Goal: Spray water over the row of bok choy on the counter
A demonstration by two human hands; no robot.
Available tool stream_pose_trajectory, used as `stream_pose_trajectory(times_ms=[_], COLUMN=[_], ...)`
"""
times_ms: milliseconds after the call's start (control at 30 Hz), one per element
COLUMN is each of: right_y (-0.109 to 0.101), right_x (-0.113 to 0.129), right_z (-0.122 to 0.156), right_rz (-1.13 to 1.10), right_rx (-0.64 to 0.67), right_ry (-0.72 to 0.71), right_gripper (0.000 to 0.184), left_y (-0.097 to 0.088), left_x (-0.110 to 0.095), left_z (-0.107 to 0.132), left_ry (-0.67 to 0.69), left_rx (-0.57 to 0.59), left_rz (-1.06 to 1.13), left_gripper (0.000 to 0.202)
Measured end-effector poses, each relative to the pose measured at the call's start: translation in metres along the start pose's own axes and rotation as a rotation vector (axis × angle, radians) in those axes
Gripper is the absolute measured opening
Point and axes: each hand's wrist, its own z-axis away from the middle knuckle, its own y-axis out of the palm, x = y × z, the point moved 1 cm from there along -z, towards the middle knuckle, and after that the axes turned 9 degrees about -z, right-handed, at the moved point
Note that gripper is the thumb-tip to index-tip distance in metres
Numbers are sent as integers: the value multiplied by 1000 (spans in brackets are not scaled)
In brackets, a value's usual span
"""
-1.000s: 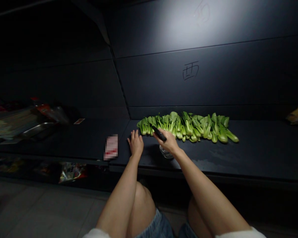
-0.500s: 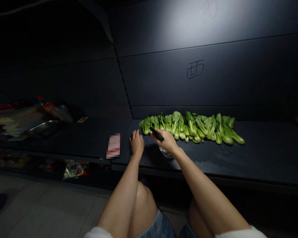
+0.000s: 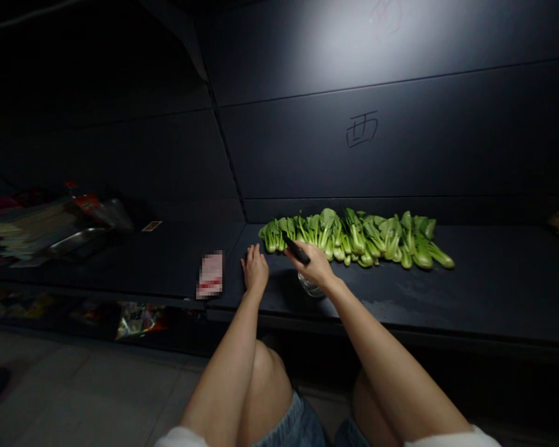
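My right hand point(image 3: 315, 266) is wrapped round a spray bottle point(image 3: 310, 287) with a black head and a clear body. The black head points up and left, towards the greens, while the palm hides most of the bottle. Several heads of bok choy point(image 3: 351, 239) lie side by side in a row along the back of the dark shelf point(image 3: 494, 285), leaves towards the back panel. Flat on the shelf, left of the bottle, rests my left hand point(image 3: 255, 270) with its fingers stretched out; it holds nothing. The row's left end is just beyond its fingertips.
A blurred-out pink and white packet point(image 3: 210, 274) lies left of my left hand. Farther left are a stack of papers point(image 3: 30, 226), a metal tray point(image 3: 79, 241) and a small card point(image 3: 152, 226). Packaged goods point(image 3: 140, 318) sit on a lower shelf. A dark back panel point(image 3: 298, 149) bears handwriting.
My right hand and the spray bottle have shifted slightly right along the row. The left hand stays flat on the shelf. The whole view has moved a little.
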Motion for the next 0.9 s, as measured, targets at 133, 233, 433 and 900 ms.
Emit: stream_pose_trajectory(times_ms=[133, 233, 433, 900], right_y=[-6, -10, -16, -43], right_x=[-7, -8, -10, -19], right_z=[5, 8, 13, 32], right_rz=[-55, -106, -187, -131], right_rx=[-56, -75, -144, -241], right_ry=[11, 14, 20, 70], right_gripper=[29, 30, 36, 38], left_y=[1, 0, -4, -1], left_x=[-1, -2, -8, -46], left_z=[0, 1, 3, 14], left_ry=[38, 61, 85, 206], left_rx=[19, 34, 42, 54], left_rz=[5, -2, 3, 41], left_gripper=[47, 47, 47, 48])
